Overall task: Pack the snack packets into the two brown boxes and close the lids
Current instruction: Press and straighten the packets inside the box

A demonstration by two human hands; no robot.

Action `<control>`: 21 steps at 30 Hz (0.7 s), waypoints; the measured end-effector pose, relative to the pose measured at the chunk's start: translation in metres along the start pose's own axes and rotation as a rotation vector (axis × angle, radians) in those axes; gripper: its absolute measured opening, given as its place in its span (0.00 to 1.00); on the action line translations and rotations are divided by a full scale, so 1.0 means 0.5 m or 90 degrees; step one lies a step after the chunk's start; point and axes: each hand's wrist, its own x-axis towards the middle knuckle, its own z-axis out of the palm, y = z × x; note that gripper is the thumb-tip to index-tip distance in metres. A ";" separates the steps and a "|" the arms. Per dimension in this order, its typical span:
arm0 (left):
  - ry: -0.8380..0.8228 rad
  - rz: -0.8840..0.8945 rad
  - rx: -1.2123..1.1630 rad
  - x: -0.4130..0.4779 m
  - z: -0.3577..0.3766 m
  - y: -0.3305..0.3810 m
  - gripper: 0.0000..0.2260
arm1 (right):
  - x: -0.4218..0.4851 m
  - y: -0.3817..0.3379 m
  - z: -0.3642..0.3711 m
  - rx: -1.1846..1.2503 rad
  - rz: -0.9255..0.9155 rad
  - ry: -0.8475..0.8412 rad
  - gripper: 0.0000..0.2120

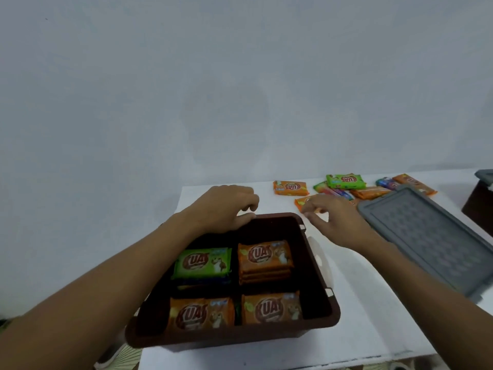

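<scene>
The left hand [226, 206] grips the brown box [320, 311] at its far rim, steadying it. The right hand [333, 222], fingers spread and apparently empty, reaches toward loose snack packets [290, 188] just beyond; packed stacks lie below the left grip.

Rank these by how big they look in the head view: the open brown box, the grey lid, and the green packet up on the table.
1. Open brown box, though it sits nearest the camera.
2. Grey lid, partly cut off at the right edge.
3. Green packet, smallest, but also farthest away.
</scene>
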 end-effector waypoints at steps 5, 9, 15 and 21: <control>-0.006 -0.044 -0.029 0.119 0.027 0.002 0.06 | 0.026 0.138 -0.006 -0.180 0.147 -0.167 0.13; -0.112 -0.103 -0.025 0.214 0.079 -0.005 0.10 | 0.045 0.234 0.020 -0.271 0.227 -0.283 0.25; -0.250 -0.128 0.001 0.333 0.147 -0.022 0.19 | 0.052 0.307 0.037 -0.258 0.146 -0.360 0.30; -0.362 -0.152 0.046 0.418 0.220 -0.036 0.27 | 0.066 0.330 0.038 -0.283 0.071 -0.277 0.25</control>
